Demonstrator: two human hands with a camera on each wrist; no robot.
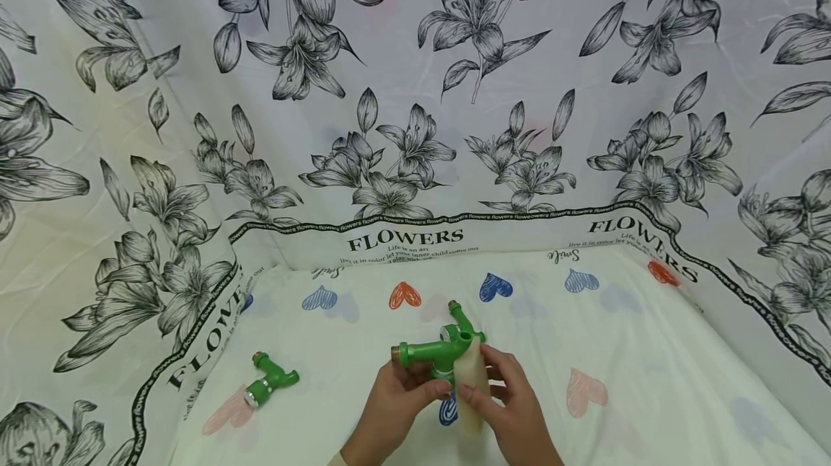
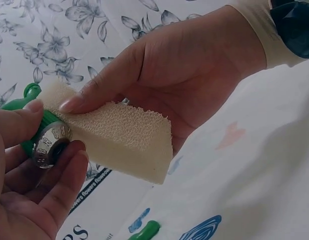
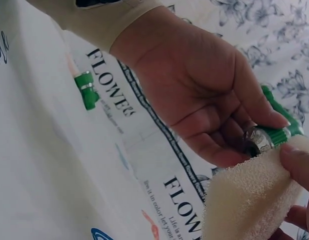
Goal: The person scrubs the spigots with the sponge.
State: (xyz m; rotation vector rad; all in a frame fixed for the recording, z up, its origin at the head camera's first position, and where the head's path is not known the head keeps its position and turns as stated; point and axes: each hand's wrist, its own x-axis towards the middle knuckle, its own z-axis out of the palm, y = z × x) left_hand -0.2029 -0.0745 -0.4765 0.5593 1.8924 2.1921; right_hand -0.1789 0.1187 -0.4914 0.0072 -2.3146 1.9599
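Observation:
My left hand (image 1: 396,401) grips a green tap (image 1: 422,353) with a brass threaded end pointing left. A pale cream sponge block (image 1: 472,368) is pinched between the thumb and fingers of my right hand (image 1: 519,408). Its side rests against the tap's body. In the left wrist view, the porous sponge (image 2: 124,130) lies beside the tap's silver collar (image 2: 52,142). From the right wrist view, the left thumb and fingers are seen around the tap (image 3: 282,131), whose far part the sponge (image 3: 249,195) hides.
Just beyond the hands, a second green tap (image 1: 461,318) lies partly hidden behind the held one. Another green tap (image 1: 271,379) lies to the left on the heart-print cloth (image 1: 649,350). A flower-print curtain (image 1: 415,91) stands around the back and sides.

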